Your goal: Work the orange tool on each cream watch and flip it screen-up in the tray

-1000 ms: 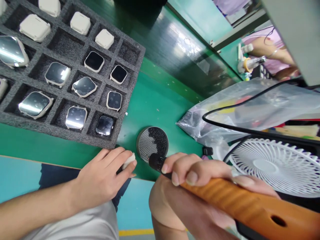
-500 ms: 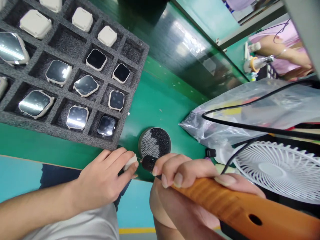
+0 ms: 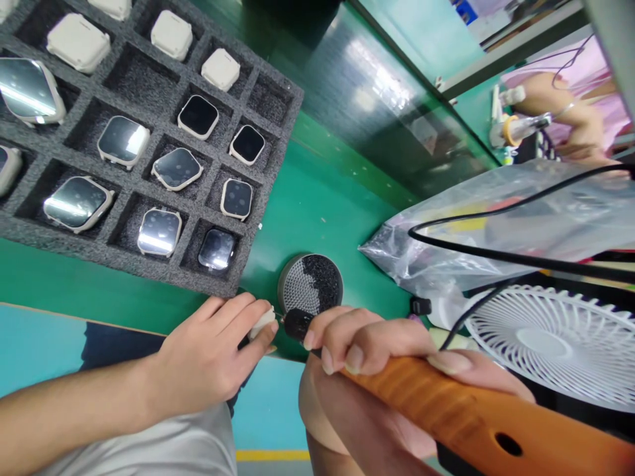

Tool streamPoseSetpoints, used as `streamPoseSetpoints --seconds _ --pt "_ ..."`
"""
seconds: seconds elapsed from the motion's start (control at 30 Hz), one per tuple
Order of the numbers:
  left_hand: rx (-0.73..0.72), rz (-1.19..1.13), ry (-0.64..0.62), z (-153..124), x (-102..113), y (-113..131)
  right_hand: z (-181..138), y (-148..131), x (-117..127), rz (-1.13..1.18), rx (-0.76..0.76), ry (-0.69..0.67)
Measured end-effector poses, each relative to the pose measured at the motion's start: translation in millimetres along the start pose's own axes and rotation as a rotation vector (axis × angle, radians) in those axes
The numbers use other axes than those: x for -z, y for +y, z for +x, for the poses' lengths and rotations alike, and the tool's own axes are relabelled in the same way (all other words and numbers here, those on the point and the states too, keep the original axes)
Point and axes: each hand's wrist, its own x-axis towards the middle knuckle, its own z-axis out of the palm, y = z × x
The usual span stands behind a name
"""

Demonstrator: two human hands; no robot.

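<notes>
My left hand (image 3: 218, 350) is closed around a small white watch case (image 3: 261, 322) near the table's front edge, just below the foam tray's corner. Most of the case is hidden by my fingers. An electric screwdriver (image 3: 446, 403) with an orange body and black nose is gripped in my right hand (image 3: 372, 340). Its thin bit points left and meets the edge of the watch case; the exact contact is too small to make out. Just behind the screwdriver's nose stands a round metal tin (image 3: 282, 294) with a dimpled floor, partly covered by tiny black screws (image 3: 327, 281).
A grey foam tray (image 3: 163, 272) at the left holds several watches (image 3: 159, 231), some face up, some showing white backs. To the right lie a clear plastic bag (image 3: 397, 248), a black cable (image 3: 476, 246) and a white fan (image 3: 546, 344). Another person's arm (image 3: 555, 99) shows behind the partition.
The whole view has shifted slightly, so the tray and tin sit a little farther right. Both hands keep their grip and their place relative to each other.
</notes>
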Motion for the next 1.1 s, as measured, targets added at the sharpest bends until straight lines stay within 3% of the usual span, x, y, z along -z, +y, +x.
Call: streamPoseSetpoints --seconds 0.37,0.6,0.8,1.0,1.1 --pt "0.010 0.005 0.037 5.6 2.1 1.3 -2.9 1.7 -2.9 -0.038 0.022 0.018" --pt "0.017 -0.009 0.039 6.0 1.3 0.9 -3.1 -9.4 -9.0 -0.072 -0.054 0.031" --pt "0.029 -0.018 0.018 4.0 1.4 -0.2 -1.9 -3.2 -7.3 0.014 -0.065 -0.014" --pt "0.064 0.005 -0.022 4.3 0.7 3.2 8.6 11.8 13.7 0.154 -0.021 -0.058" --pt "0.047 -0.062 0.052 0.1 11.8 6.6 11.0 25.3 42.8 0.161 0.129 -0.034"
